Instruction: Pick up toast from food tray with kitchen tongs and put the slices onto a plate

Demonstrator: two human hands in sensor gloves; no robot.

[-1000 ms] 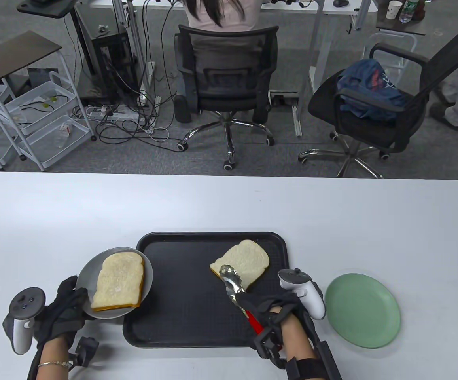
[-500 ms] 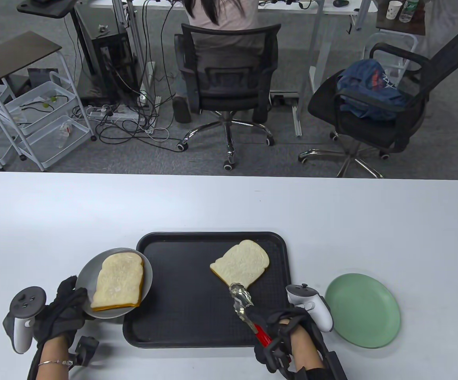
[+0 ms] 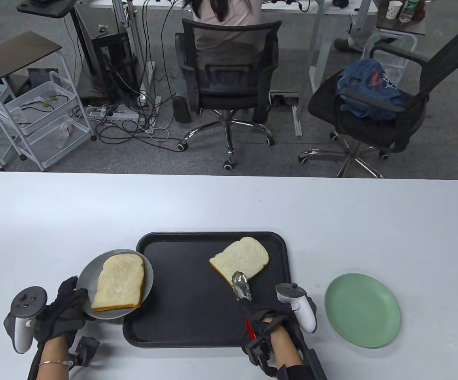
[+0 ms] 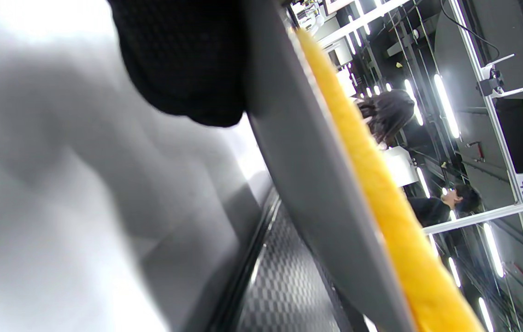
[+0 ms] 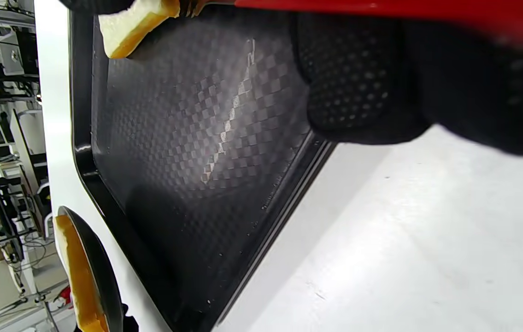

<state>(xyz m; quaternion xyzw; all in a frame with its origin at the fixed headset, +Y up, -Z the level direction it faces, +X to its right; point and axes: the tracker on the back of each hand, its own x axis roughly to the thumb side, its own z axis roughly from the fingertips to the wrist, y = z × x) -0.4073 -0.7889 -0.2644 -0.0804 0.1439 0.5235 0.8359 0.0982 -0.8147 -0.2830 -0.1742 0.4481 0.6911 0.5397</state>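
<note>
My left hand [image 3: 65,310] grips the rim of a grey plate [image 3: 84,277] and holds it over the tray's left edge. One toast slice [image 3: 120,281] lies on this plate, and its yellow crust [image 4: 381,198] shows beside the plate rim [image 4: 307,161]. My right hand [image 3: 268,320] grips the red handle of the metal tongs [image 3: 241,285]. The tong tips sit on the near corner of a second toast slice [image 3: 241,256] in the black tray [image 3: 181,308]. That toast corner [image 5: 137,23] looks slightly raised off the tray floor [image 5: 196,138].
A green plate [image 3: 361,310] lies on the white table [image 3: 229,206] right of the tray. Beyond the table's far edge stand office chairs, a seated person and a wire cart.
The tongs drew back off the top of the tray's toast to its near edge, then moved onto its near corner. The slice shifted slightly away. The left hand and grey plate barely moved.
</note>
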